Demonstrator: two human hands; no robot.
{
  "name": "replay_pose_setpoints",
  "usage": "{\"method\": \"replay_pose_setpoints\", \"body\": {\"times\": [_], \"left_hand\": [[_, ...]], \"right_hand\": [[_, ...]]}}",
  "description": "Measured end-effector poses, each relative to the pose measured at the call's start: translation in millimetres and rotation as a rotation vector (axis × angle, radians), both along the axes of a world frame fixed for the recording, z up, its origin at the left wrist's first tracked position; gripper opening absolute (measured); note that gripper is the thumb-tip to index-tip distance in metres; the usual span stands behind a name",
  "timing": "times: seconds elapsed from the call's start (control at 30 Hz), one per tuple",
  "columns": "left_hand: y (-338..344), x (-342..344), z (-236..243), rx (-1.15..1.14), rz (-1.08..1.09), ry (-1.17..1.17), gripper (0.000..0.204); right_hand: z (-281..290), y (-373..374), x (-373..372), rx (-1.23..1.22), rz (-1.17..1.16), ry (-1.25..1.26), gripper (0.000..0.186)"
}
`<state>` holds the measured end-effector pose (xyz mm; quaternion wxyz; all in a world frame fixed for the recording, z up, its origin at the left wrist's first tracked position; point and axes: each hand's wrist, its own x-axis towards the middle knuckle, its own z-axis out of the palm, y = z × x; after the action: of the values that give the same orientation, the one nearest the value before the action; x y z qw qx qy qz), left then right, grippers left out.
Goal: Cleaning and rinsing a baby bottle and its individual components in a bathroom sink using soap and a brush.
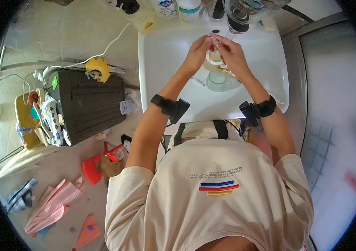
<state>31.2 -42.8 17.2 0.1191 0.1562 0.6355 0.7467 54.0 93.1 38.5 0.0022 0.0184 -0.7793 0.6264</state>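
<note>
Over the white sink (157,67), below the faucet, my left hand (199,49) and my right hand (233,54) meet at the fingertips. Their fingers are bent and pressed together around something small and pale that I cannot make out. Just under them shows a white ring-shaped piece (214,57), partly covered by my fingers; I cannot tell whether it is held or lies in the basin. Nearer to me, a clear glass jar (217,81) rests in the basin. Small whitish and brownish bits lie beside it, close to my right wrist.
Bottles stand along the back rim, among them a white one (189,9) and a black-topped pump bottle (130,6). A clear plastic container (249,10) sits at the back right. Left of the sink are a dark grey box (88,108) and a red dustpan-like thing (92,169) on the floor.
</note>
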Motion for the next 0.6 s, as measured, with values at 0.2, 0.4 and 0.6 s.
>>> {"method": "replay_pose_setpoints", "body": {"times": [0.2,0.4,0.6], "left_hand": [[-43,1,-17,-0.211,0.242,0.045,0.028],[-59,11,-14,-0.302,0.337,0.092,0.025],[-65,27,-6,-0.281,0.354,0.046,0.021]], "right_hand": [[-78,-41,17,0.438,0.140,0.010,0.010],[-137,-77,31,1.568,0.651,0.231,0.013],[-215,-61,22,1.862,0.385,0.642,0.009]]}}
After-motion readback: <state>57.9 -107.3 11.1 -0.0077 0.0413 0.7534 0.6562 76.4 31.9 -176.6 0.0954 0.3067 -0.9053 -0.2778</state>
